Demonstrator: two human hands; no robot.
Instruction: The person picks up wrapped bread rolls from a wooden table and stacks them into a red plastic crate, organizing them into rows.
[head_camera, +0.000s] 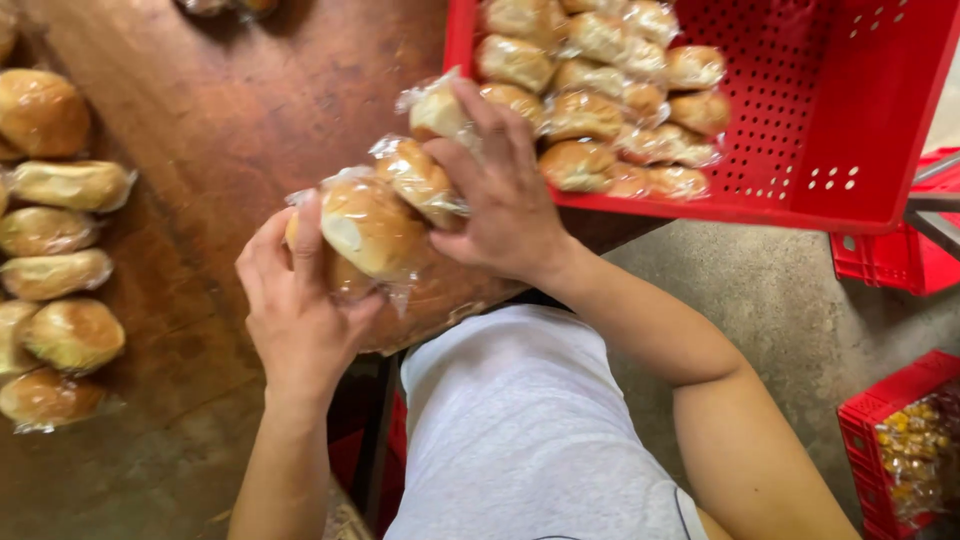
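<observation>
Wrapped buns held in both hands, between surface and crate.

Left hand (300, 310) clasped under nearest wrapped bun (368, 228); right hand (505, 195) gripping two more (420, 175), row slanting far-right toward red crate (830, 110). Right hand nearer crate. Loose buns (60, 270) at left on wooden surface (230, 120).

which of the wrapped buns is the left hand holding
The front wrapped bun, with a pale patch on its side, gripped by the left hand. The two buns behind it sit under the right hand.
</observation>
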